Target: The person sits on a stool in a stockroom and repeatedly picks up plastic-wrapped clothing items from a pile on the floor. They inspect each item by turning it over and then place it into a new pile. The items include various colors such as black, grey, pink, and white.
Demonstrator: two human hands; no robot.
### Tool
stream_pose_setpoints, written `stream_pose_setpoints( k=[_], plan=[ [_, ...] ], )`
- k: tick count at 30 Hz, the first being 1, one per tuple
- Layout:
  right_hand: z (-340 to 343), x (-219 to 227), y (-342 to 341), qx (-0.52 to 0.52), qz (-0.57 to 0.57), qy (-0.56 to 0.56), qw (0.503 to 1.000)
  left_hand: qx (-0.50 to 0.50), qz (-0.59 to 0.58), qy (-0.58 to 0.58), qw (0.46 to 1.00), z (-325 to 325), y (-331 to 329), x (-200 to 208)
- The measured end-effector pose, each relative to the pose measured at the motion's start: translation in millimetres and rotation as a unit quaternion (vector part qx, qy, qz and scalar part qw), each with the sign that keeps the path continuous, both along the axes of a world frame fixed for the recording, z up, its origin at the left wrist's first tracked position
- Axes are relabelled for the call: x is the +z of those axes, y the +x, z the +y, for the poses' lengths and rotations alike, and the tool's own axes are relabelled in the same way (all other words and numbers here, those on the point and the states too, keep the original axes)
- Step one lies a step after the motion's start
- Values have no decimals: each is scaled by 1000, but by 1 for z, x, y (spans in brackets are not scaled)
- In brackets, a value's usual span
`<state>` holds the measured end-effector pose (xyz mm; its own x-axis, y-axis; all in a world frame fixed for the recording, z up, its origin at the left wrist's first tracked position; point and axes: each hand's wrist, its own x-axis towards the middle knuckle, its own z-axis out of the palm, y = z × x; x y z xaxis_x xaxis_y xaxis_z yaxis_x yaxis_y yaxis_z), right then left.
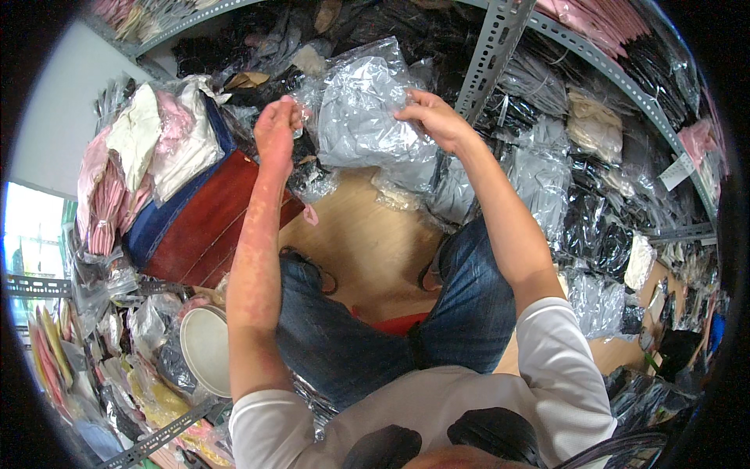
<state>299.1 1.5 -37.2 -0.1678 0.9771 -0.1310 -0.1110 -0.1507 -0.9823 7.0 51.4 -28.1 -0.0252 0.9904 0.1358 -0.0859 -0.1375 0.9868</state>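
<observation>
A clear plastic bag (363, 117) with folded grey cloth inside is held up in front of me, above the floor. My right hand (439, 123) pinches its upper right edge between thumb and fingers. At the bag's left side my left hand (277, 129) is closed, with crinkled clear film at its fingertips. The left fingers partly hide what they grip. Glare on the plastic blurs the shape of the cloth.
Metal shelf posts (492, 59) frame piles of bagged dark and grey goods (539, 172). To the left, pink and white bundles (168, 141) lie by a red-brown panel (203, 223). A round whitish container (205, 350) stands near my left arm. Wooden floor (359, 234) shows between my knees.
</observation>
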Motion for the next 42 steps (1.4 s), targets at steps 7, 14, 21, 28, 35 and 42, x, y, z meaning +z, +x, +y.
stream_pose_setpoints(
  k=[7,14,21,28,35,42],
  plan=[
    [-5,11,-4,9,-18,9,1000,4,-51,20,998,7,-13,5],
    [-8,15,3,-50,94,-29,994,-136,-189,-95,968,0,-12,10],
    [-1,14,4,-8,158,-28,987,-251,63,-80,963,-27,17,9],
    [2,7,-1,-41,179,-27,983,-132,186,-11,974,-26,24,38],
    [3,9,1,-36,176,-34,983,-97,304,17,948,-9,11,28],
    [4,5,3,-52,172,-40,983,-140,322,-36,936,-10,5,25]
  ],
)
